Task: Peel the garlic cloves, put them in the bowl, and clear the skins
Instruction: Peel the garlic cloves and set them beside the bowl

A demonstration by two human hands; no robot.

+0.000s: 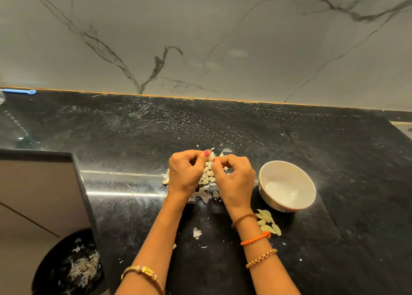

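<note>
My left hand (186,172) and my right hand (234,178) meet above the middle of the black counter and together pinch one garlic clove (210,156) between thumbs and fingertips. Beneath them lies a heap of unpeeled cloves and papery skins (206,187), partly hidden by my hands. A white bowl (287,184) stands just right of my right hand, and it looks empty inside. Several peeled yellowish cloves (268,224) lie on the counter in front of the bowl, beside my right wrist. A loose skin flake (197,232) lies between my forearms.
The counter's left edge (89,205) drops to a black bin (69,265) on the floor holding skins. A marble wall (200,49) closes the back. A blue object (20,91) lies far back left. Small skin crumbs dot the counter.
</note>
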